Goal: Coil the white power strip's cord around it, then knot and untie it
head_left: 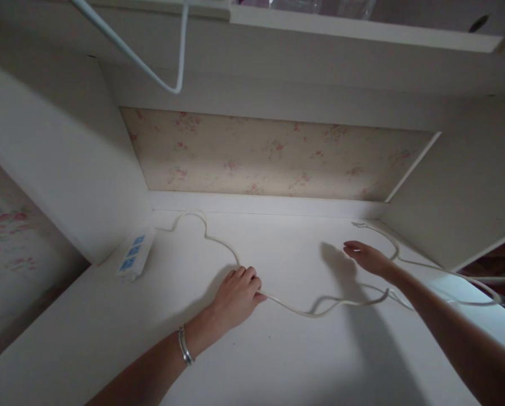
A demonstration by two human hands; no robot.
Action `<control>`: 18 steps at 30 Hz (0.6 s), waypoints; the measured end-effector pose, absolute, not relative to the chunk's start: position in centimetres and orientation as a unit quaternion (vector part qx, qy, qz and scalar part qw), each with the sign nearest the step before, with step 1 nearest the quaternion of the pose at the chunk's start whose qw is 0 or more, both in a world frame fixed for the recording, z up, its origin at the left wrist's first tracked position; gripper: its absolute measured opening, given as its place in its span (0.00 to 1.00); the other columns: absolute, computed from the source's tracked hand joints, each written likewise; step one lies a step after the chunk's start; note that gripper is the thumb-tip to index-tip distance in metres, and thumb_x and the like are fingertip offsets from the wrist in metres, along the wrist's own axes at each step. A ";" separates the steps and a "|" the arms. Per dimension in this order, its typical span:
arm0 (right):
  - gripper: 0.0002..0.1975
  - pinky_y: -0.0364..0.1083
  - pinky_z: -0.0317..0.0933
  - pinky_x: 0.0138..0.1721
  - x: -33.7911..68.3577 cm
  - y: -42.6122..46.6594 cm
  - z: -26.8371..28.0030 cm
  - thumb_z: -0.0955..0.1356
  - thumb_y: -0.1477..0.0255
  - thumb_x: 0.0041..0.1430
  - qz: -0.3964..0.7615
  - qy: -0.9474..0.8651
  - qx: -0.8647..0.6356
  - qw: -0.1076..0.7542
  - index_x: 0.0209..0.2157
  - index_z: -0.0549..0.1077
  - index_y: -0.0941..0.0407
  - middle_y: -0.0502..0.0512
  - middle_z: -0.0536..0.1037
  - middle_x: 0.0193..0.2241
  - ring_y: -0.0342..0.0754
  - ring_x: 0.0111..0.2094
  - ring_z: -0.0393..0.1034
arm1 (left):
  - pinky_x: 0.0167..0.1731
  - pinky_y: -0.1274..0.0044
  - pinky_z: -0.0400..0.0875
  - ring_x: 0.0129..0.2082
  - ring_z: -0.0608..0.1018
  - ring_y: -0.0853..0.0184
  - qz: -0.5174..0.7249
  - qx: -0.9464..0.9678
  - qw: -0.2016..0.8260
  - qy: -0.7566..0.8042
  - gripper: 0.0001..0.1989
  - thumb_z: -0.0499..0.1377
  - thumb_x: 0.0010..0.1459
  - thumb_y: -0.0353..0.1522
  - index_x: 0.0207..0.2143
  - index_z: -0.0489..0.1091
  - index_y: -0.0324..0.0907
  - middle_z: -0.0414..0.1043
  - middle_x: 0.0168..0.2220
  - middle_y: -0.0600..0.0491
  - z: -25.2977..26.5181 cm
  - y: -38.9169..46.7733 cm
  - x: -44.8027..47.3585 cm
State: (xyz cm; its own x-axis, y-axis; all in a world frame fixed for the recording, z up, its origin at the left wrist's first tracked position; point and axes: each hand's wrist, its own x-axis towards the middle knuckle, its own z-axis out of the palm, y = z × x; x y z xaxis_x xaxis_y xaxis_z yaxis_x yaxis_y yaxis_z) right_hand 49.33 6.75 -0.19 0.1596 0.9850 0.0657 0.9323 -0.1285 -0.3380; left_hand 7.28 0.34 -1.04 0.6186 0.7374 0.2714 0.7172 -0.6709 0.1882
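Observation:
A white cord [288,305] winds across the white desktop [252,361]. My left hand [238,292], with a silver bracelet on its wrist, has its fingers closed around the cord near the middle of the desktop. From there the cord curves back and left to a white power strip [136,254] with blue markings, lying by the left side panel. My right hand [366,257] hovers at the right over the desktop, fingers stretched out and holding nothing. Beyond it, more cord runs in loops; one end [359,225] lies near the back right corner.
White side panels [464,169] stand left and right, with a floral-papered wall [256,155] behind. A shelf [362,34] overhangs the back, and a bent white rod [151,73] hangs down at upper left. Some cord passes over the right edge.

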 end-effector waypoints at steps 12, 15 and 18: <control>0.22 0.48 0.60 0.39 42.6 -1.9 2.6 0.58 0.56 0.60 0.123 -0.752 -0.644 0.065 0.39 0.74 0.56 0.60 0.76 0.34 0.53 0.35 0.70 | 0.16 0.82 0.52 0.16 0.61 0.74 0.576 0.554 0.350 0.489 0.15 0.50 0.60 0.45 0.28 0.58 0.42 0.56 0.18 0.61 3.4 4.8 2.9; 0.24 0.49 0.58 0.39 45.2 -1.1 0.6 0.52 0.63 0.63 -0.022 -0.704 -0.708 0.055 0.27 0.72 0.59 0.63 0.74 0.30 0.52 0.33 0.69 | 0.12 0.84 0.45 0.12 0.53 0.78 0.653 0.438 0.464 0.409 0.18 0.54 0.56 0.45 0.25 0.55 0.43 0.52 0.17 0.64 5.8 5.3 1.3; 0.22 0.48 0.58 0.40 45.4 -0.2 -0.6 0.53 0.63 0.64 -0.073 -0.678 -0.726 0.084 0.32 0.71 0.59 0.63 0.74 0.34 0.52 0.36 0.69 | 0.10 0.85 0.42 0.11 0.49 0.79 0.672 0.396 0.515 0.355 0.18 0.56 0.56 0.43 0.23 0.53 0.42 0.50 0.16 0.64 7.5 5.2 0.1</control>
State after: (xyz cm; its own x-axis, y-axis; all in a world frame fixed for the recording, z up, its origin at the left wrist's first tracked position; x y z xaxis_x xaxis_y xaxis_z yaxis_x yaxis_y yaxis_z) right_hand 45.40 -0.18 -0.64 0.0692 0.9728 0.2210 0.9976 -0.0657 -0.0231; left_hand 0.14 5.16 7.55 -0.1560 0.9736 0.1669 -0.4103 -0.2176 0.8856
